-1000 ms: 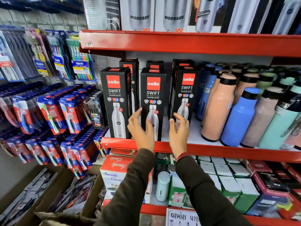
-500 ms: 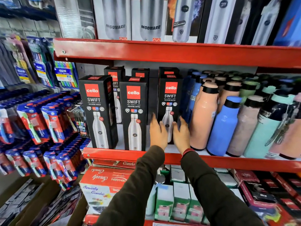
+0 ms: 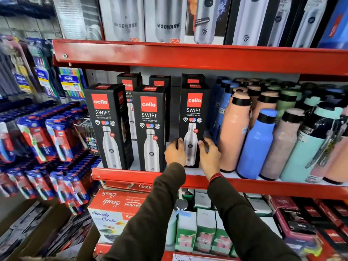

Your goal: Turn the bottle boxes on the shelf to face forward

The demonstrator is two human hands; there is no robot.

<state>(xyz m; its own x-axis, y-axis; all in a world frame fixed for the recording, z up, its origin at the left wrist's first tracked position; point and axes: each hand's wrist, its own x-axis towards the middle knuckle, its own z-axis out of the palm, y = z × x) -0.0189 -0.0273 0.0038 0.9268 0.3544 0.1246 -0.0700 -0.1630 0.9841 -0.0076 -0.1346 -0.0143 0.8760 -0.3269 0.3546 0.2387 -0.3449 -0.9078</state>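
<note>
So on the middle shelf point(image 3: 131, 176) there's three bottle boxes along the front edge: the left box point(image 3: 107, 127), the middle box point(image 3: 150, 129) just beside it, and the right box point(image 3: 194, 117) set a bit apart. More boxes point(image 3: 130, 85) stand behind them. The left hand point(image 3: 175, 151) and right hand point(image 3: 209, 157) sit on either side of the right box, low down, touching it. Loose bottles point(image 3: 256, 144) crowd the shelf to the right of it. Toothbrush packs point(image 3: 47, 140) hang off to the left. Bigger boxes point(image 3: 167, 19) are on the shelf above, smaller cartons point(image 3: 205, 230) on the one below.
</note>
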